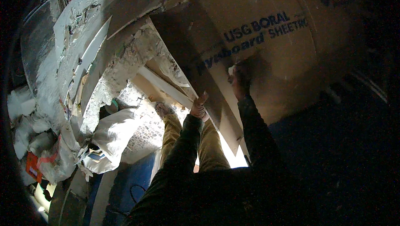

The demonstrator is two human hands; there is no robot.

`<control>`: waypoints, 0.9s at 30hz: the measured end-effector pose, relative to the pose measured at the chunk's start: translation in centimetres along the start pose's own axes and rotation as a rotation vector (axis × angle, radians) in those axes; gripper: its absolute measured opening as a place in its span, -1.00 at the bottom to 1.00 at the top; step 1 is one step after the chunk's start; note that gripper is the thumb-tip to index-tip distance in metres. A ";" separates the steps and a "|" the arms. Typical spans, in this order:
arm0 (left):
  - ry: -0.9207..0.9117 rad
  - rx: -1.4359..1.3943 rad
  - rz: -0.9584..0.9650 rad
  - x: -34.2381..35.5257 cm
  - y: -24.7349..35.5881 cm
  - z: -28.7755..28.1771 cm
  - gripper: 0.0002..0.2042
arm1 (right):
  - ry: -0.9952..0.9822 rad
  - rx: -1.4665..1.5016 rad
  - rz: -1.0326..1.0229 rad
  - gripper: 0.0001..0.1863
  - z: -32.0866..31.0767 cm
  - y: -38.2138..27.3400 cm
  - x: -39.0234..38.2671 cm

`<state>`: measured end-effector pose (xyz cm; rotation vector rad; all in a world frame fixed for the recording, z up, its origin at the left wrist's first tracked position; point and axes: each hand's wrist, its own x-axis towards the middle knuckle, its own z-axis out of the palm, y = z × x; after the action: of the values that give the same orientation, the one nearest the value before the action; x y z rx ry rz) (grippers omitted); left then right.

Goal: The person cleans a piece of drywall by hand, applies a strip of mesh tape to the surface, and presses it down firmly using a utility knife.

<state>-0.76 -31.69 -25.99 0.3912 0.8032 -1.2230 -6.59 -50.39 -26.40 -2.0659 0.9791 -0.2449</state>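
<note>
A long brown-faced plasterboard strip (210, 111) lies slantwise on a larger sheet of plasterboard (287, 63) with dark printing. My left hand (198, 108) is at the strip's left edge, thumb over the top and fingers closed against the edge. Over the larger sheet, right of the strip, my right hand (240, 80) is closed. A small pale spot shows at its fingertips, but deep shadow hides what it holds, if anything. Both dark-sleeved forearms come up from the lower edge.
Left of the strip, broken plaster (137, 51) and torn board litter the way. A white sack (110, 138) stands on the pebble-patterned floor (146, 136), near my legs. Clear plastic bags (58, 159) and a red item (33, 165) lie far left. The right side is dark.
</note>
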 end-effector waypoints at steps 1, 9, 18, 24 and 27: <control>-0.005 -0.003 0.004 0.0 0.1 0.4 -0.73 | -0.088 0.130 0.184 -0.69 0.3 -0.5 0.3; 0.105 0.253 0.287 1.2 -0.7 0.2 -0.50 | -0.133 0.467 0.459 -0.65 -0.1 -4.3 1.5; 0.084 0.249 0.247 0.1 0.4 5.0 -0.57 | 0.119 0.274 0.081 -0.64 4.2 -3.4 -0.9; -0.130 -0.165 0.137 -2.4 1.2 4.5 -0.44 | -0.056 0.350 -0.030 -0.65 8.9 -4.4 -4.2; -0.280 -0.032 0.103 -3.3 2.3 3.5 -0.44 | -0.063 0.355 -0.057 -0.65 9.6 -4.5 -4.2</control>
<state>2.20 -31.04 -21.60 0.2250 0.5544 -1.1365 -2.32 -40.02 -28.62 -1.7663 0.7763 -0.3545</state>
